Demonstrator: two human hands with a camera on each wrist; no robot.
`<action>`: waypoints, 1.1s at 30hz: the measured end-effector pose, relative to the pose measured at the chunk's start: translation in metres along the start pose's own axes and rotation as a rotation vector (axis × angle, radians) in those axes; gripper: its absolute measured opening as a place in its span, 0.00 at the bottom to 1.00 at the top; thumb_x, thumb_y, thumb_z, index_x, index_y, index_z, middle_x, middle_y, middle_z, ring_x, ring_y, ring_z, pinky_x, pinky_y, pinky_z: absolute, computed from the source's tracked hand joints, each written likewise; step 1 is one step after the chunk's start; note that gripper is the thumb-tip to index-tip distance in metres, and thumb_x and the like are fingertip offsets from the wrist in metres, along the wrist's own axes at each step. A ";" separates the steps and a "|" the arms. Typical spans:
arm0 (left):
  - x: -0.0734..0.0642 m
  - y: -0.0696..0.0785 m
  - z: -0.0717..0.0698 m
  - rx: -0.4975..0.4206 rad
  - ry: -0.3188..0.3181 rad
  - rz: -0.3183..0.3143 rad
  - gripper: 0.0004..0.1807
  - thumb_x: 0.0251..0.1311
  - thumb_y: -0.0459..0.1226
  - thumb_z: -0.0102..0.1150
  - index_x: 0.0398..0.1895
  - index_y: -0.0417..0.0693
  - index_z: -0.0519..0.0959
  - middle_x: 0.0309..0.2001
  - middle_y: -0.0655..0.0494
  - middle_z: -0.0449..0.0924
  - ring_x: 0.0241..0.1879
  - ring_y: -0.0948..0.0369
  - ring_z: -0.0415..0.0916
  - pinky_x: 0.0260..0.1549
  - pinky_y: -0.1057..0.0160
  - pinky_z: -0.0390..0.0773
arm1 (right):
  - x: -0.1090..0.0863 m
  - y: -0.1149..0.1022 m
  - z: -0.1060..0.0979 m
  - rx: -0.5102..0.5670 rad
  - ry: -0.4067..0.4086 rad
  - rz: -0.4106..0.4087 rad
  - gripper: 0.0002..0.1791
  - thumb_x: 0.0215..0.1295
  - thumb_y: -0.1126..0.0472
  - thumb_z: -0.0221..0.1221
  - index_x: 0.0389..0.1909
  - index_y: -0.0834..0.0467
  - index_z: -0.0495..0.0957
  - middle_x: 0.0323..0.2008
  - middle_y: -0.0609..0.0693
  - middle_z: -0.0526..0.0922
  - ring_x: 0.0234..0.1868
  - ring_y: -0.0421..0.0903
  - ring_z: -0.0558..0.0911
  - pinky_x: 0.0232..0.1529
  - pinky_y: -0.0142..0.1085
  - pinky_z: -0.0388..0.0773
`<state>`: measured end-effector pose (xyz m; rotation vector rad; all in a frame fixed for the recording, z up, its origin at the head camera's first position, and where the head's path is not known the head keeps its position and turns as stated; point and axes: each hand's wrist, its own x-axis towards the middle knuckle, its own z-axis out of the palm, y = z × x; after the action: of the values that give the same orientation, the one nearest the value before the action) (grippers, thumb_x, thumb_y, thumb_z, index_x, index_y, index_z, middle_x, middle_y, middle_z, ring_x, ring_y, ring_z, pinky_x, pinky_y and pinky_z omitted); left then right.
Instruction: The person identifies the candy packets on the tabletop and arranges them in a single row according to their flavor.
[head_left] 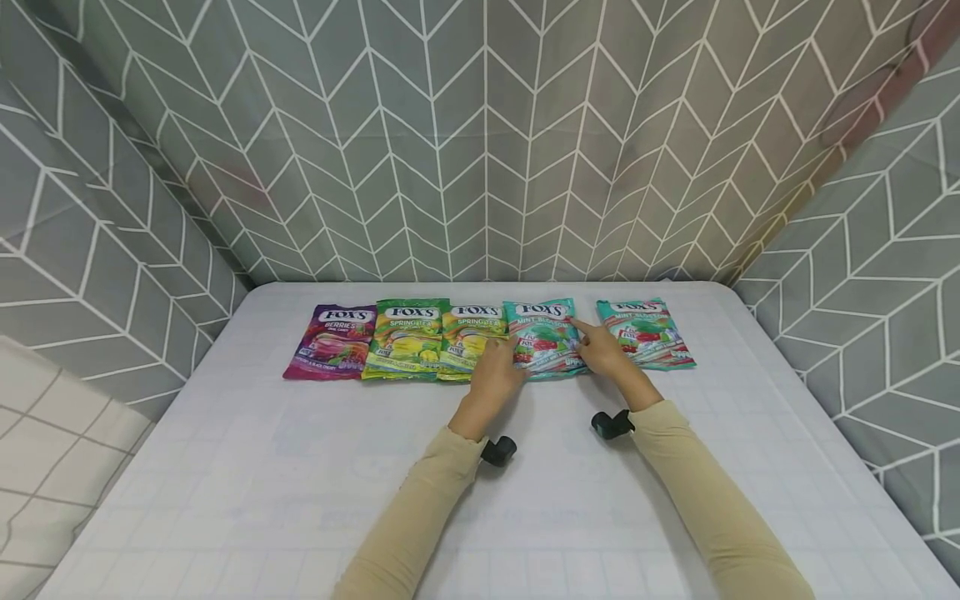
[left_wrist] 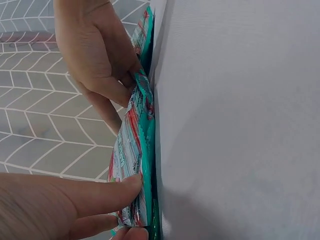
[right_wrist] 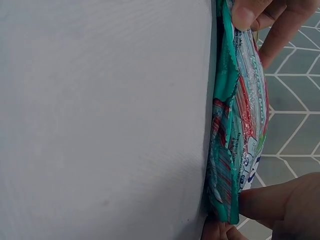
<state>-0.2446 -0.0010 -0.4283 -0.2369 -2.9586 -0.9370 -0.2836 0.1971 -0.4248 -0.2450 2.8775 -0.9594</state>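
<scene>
A teal Mint Blossom candy bag (head_left: 546,342) lies between my two hands on the white table, right of the middle. My left hand (head_left: 497,373) pinches its left edge; in the left wrist view the thumb (left_wrist: 131,186) presses on the top face with fingertips below. At its right side my right hand (head_left: 602,350) grips the edge, the index finger stretched along the upper corner. The right wrist view has that thumb (right_wrist: 262,202) on top and fingers under the bag. A second teal striped layer (right_wrist: 220,167) shows beneath the bag there.
To the left, two green Spring Tea bags (head_left: 405,340) overlap beside a purple Berries bag (head_left: 332,343). Another Mint Blossom bag (head_left: 647,335) lies on the right. Behind the white table (head_left: 300,483) hangs a grey patterned curtain (head_left: 480,142).
</scene>
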 end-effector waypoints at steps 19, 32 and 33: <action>0.010 0.026 -0.002 -0.029 0.055 0.079 0.34 0.48 0.35 0.73 0.61 0.34 0.74 0.49 0.38 0.68 0.47 0.49 0.65 0.42 0.54 0.73 | -0.025 0.003 -0.024 -0.001 -0.047 -0.001 0.28 0.71 0.66 0.48 0.69 0.72 0.58 0.50 0.70 0.76 0.44 0.58 0.77 0.42 0.47 0.75; 0.034 0.085 0.029 -0.230 -0.211 0.123 0.26 0.62 0.36 0.62 0.60 0.32 0.73 0.58 0.41 0.74 0.59 0.50 0.70 0.54 0.58 0.73 | -0.047 0.043 -0.059 0.033 0.314 0.054 0.18 0.70 0.66 0.49 0.55 0.71 0.75 0.46 0.70 0.79 0.45 0.64 0.78 0.40 0.52 0.75; 0.035 0.089 0.033 -0.241 -0.222 0.098 0.25 0.62 0.37 0.62 0.60 0.33 0.73 0.57 0.41 0.75 0.56 0.50 0.72 0.52 0.59 0.74 | -0.048 0.048 -0.063 0.023 0.333 0.072 0.18 0.70 0.67 0.49 0.55 0.71 0.75 0.48 0.71 0.78 0.47 0.66 0.77 0.42 0.54 0.74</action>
<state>-0.2652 0.0940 -0.4018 -0.5198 -2.9865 -1.3344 -0.2511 0.2807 -0.4013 0.0239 3.1416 -1.1139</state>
